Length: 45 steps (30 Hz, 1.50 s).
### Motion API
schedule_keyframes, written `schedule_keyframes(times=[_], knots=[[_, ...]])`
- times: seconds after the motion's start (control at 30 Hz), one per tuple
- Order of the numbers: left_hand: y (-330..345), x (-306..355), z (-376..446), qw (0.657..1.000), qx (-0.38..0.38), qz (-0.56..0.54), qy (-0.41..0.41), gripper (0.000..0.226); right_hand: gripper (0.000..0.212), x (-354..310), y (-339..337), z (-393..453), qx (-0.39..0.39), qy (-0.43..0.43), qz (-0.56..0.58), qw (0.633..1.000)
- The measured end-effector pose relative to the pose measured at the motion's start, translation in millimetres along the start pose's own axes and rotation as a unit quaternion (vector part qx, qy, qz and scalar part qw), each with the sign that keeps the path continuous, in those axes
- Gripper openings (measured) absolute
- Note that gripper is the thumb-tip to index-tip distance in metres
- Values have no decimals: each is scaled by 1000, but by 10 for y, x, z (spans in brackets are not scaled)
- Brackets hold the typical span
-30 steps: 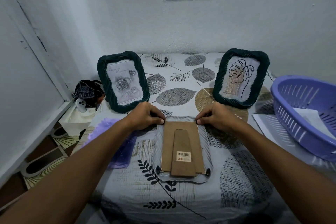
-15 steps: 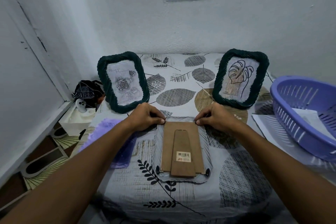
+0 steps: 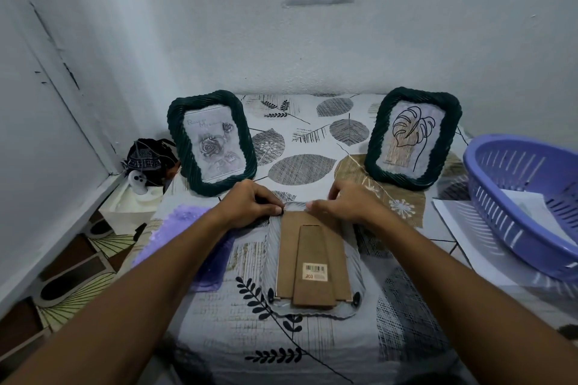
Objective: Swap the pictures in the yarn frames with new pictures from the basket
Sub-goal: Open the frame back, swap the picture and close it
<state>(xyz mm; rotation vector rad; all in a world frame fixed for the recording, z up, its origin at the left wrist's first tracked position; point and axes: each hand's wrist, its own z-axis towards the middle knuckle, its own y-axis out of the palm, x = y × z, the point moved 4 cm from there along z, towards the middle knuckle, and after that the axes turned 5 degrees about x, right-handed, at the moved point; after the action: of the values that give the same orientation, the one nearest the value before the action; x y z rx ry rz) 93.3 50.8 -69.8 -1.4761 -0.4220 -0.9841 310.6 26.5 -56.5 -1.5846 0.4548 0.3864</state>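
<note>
Covering the tabletop (image 3: pixel 312 350) at lower centre is a leaf-print cloth, with rough white walls behind. Lying face down at centre, a pale ribbed yarn frame (image 3: pixel 355 266) shows its brown cardboard back; left hand (image 3: pixel 250 208) and right hand (image 3: pixel 352 205) pinch its top corners. A slotted lilac basket (image 3: pixel 513 212) sits at right.

Table (image 3: pixel 312 353) w/ 3 frames (image 3: pixel 312 262), basket (image 3: pixel 513 228), paper (image 3: pixel 453 219).

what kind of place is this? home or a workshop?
Most likely a home, a small room corner rather than a workshop: a leaf-print cloth covers the work surface, a purple plastic basket sits at its right side, and rough painted walls close in behind, with patterned floor tiles below.
</note>
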Motion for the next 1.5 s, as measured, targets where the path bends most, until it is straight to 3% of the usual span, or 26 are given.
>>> schedule_keyframes(times=[0.27, 0.73, 0.87, 1.03, 1.23, 1.5], knots=[[10, 17, -25, 1000, 16, -12, -3, 12, 78, -66, 86, -31, 34, 29, -54, 998], [13, 70, 23, 999, 11, 18, -49, 11, 75, -89, 79, -74, 48, 41, -72, 995], [5, 66, 27, 998, 6, 19, -62, 11, 55, 4, 23, -37, 9, 44, 25, 999], [4, 77, -2, 998, 12, 0, -69, 12, 2, 172, -105, 6, -46, 24, 166, 985], [5, 96, 0, 997, 16, -1, -80, 12, 27, 257, -112, 1, -48, 47, 170, 983], [4, 116, 1, 996, 16, 10, -91, 12, 30, 231, -110, -31, -32, 47, 177, 983]])
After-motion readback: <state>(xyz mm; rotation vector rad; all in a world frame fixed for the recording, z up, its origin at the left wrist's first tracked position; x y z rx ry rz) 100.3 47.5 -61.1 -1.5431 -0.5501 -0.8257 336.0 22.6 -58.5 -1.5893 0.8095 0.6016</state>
